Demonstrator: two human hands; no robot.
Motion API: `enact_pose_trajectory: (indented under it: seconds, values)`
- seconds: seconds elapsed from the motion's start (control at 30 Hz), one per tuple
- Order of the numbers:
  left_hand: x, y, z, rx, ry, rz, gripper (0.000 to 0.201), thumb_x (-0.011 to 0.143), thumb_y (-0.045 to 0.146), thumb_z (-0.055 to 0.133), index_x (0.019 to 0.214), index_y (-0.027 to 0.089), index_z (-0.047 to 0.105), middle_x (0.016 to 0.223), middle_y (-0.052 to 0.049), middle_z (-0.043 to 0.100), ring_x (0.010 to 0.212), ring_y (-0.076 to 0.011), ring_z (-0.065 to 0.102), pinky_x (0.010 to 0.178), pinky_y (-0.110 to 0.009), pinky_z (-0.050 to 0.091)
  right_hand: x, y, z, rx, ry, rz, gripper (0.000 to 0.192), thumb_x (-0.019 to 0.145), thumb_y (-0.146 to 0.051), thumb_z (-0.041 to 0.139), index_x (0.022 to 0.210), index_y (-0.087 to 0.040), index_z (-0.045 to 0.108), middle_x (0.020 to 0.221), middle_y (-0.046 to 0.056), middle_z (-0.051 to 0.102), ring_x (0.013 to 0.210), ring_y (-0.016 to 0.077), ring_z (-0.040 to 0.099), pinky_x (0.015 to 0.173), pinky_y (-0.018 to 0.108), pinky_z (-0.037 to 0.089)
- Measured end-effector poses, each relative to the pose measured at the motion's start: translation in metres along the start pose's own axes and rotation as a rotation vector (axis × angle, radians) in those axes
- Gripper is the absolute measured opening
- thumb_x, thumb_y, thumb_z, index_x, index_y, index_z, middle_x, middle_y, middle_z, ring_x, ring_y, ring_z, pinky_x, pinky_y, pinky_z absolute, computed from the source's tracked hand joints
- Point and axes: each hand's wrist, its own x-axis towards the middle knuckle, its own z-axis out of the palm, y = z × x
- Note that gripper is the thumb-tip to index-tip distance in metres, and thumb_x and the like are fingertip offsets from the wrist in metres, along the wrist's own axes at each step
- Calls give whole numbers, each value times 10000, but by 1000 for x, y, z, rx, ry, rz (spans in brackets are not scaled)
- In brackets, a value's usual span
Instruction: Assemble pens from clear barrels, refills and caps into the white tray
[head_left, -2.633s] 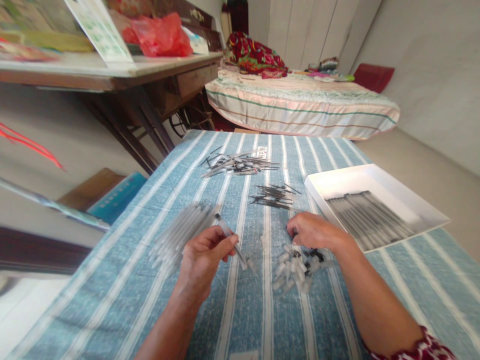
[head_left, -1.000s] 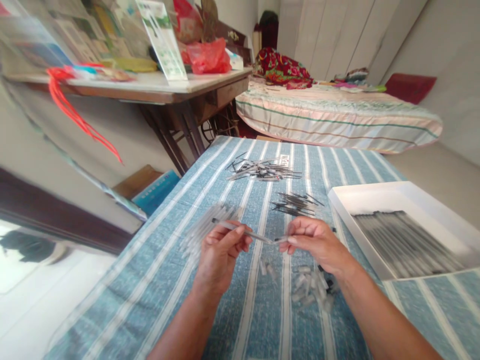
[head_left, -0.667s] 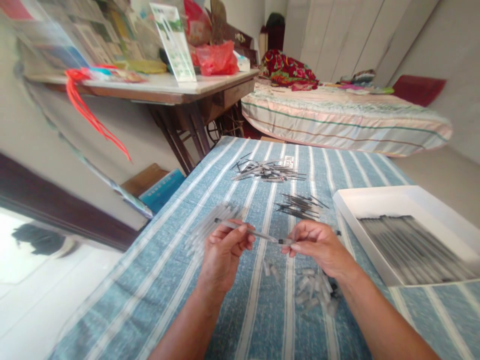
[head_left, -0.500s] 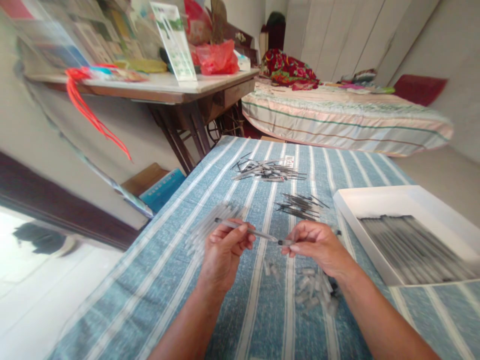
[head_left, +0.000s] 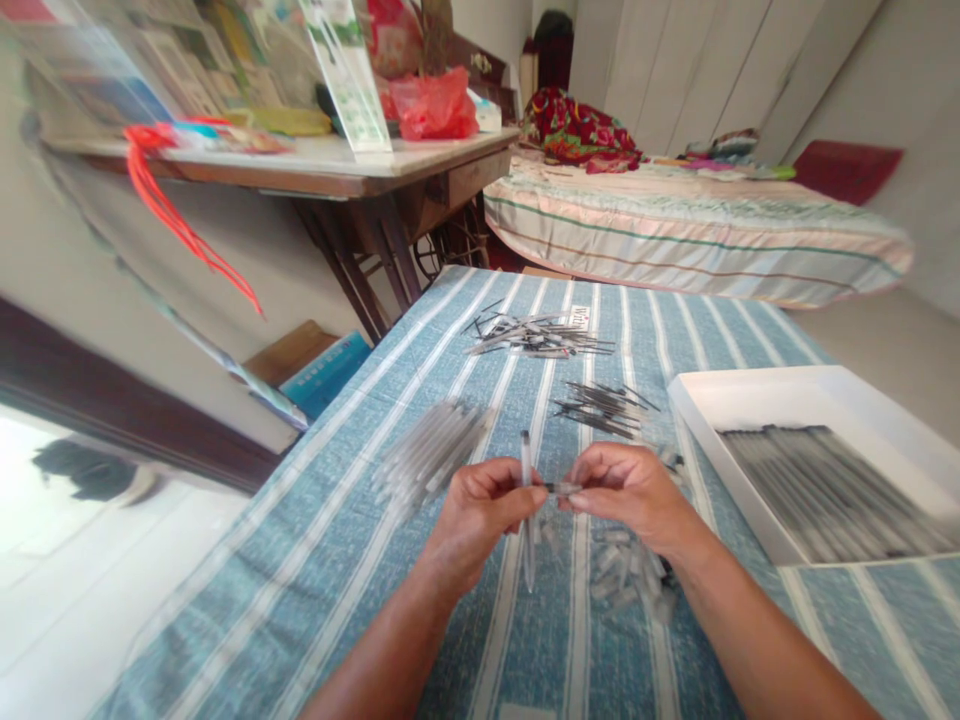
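Observation:
My left hand is closed around a clear pen barrel with a dark end, which stands nearly upright between thumb and fingers. Its fingertips also meet the dark end of a small pen cap. My right hand pinches the clear part of that cap from the other side. Below the right hand lies a pile of clear caps. Left of my left hand is a bundle of clear pen barrels. Thin dark refills lie just beyond the hands.
A white box with rows of pens stands at the right. Farther back on the striped cloth is a loose heap of thin refills. A desk and a bed stand beyond the table.
The pen barrel has swung from nearly level to nearly upright in my left hand. My left hand has moved right, and its fingertips now touch the cap in my right hand.

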Motion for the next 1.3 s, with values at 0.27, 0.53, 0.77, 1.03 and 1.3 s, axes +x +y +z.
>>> enact_pose_trajectory:
  seconds: [0.27, 0.53, 0.77, 1.03, 1.3]
  values:
    - [-2, 1, 2, 70, -38, -42, 141, 641, 274, 669, 586, 147, 646, 465, 37, 498, 411, -61, 358, 427, -209, 244, 0, 1, 5, -114, -17, -26, 136, 645, -211, 718, 694, -156, 604, 603, -27, 587, 544, 89, 509, 524, 206, 374]
    - [1, -3, 1, 165, -98, -81, 210, 680, 319, 629, 556, 152, 600, 450, 31, 487, 402, -68, 368, 414, -207, 238, 1, 6, 3, -110, 0, -6, 165, 644, -263, 733, 699, -157, 619, 631, -15, 623, 556, 95, 544, 534, 207, 403]
    - [1, -1, 3, 161, -72, -62, 214, 674, 320, 637, 545, 156, 590, 457, 37, 468, 414, -69, 365, 421, -201, 244, 3, -2, -15, -14, 86, -1, 216, 615, -294, 770, 700, -158, 625, 633, 15, 677, 582, 138, 628, 568, 243, 479]
    - [6, -12, 7, 176, -33, -73, 158, 701, 314, 641, 696, 159, 671, 519, 24, 561, 410, -73, 419, 417, -202, 289, 3, -2, -18, 15, 52, 11, 197, 634, -284, 757, 737, -157, 647, 626, 13, 681, 571, 137, 634, 547, 235, 490]
    - [7, -2, -5, -137, 92, 47, 124, 708, 260, 667, 673, 142, 652, 559, 9, 607, 454, -70, 494, 449, -191, 359, 0, 1, -11, 64, -34, 62, 200, 620, -248, 767, 723, -149, 626, 620, 7, 676, 566, 129, 633, 532, 211, 470]
